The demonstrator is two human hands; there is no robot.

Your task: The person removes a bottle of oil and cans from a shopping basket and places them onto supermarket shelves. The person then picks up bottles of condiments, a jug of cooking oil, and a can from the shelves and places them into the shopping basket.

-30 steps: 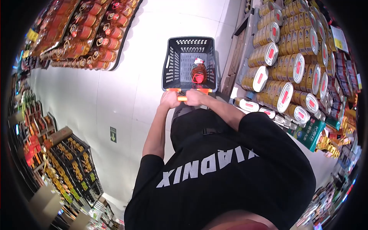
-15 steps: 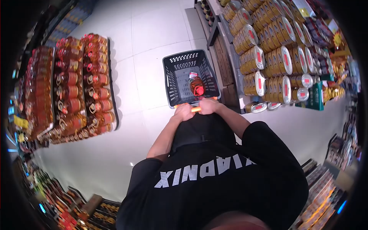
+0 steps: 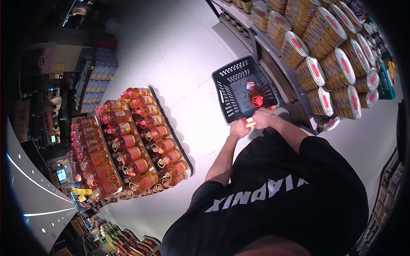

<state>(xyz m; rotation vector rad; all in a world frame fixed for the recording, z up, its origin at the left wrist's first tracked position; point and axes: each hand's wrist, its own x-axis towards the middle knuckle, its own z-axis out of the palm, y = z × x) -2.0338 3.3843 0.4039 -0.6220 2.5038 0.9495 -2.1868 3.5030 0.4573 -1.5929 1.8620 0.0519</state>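
My left hand (image 3: 240,129) is wrapped round the left part of an orange handle (image 3: 251,124). Close beside it, my right hand (image 3: 264,118) grips the same handle further right. Just beyond the hands is a dark grey shopping basket (image 3: 225,96) with slotted walls. Inside it, towards the right, lies a bottle of amber liquid (image 3: 255,93) with a red cap pointing at me. A small white and red label (image 3: 250,85) shows at the bottle's far end. My arms and body hide whatever is under the basket.
On the left stands a display of amber bottles (image 3: 136,141) in several rows. Stacked gold tins (image 3: 337,64) fill the shelf at right, whose dark side (image 3: 277,72) is close to the basket. Pale tiled floor (image 3: 183,55) runs between them. Blue packs (image 3: 98,77) stand further back left.
The view has turned, so the basket and my hands appear further right and the bottle display nearer the middle. Both hands keep their grip on the handle; the bottle stays in the basket.
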